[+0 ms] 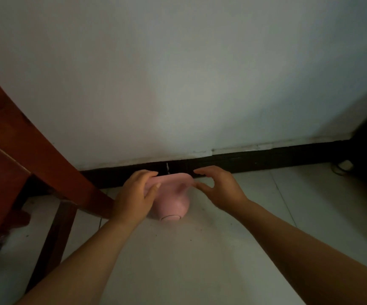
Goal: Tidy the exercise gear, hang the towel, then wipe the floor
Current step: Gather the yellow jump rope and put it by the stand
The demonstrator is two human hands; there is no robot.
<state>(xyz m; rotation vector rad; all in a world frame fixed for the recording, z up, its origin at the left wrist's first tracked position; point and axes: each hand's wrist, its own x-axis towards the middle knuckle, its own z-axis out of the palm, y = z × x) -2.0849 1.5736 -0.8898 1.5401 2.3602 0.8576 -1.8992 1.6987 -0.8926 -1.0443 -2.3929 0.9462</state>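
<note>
A pink kettlebell point(173, 203) rests on the pale tiled floor, tipped toward me so its round base faces the camera, close to the dark skirting board. My left hand point(134, 194) grips the left end of its handle, fingers over the top and thumb in front. My right hand point(217, 188) hovers at the right end of the handle with fingers spread, its fingertips at or just off the handle. No towel is in view.
A reddish-brown wooden furniture leg and frame point(35, 155) slant down on the left, right beside the kettlebell. The white wall point(178, 84) and black skirting board point(266, 159) lie just behind. A small pale object with a cord point(343, 166) sits at the far right. Dark specks dot the floor.
</note>
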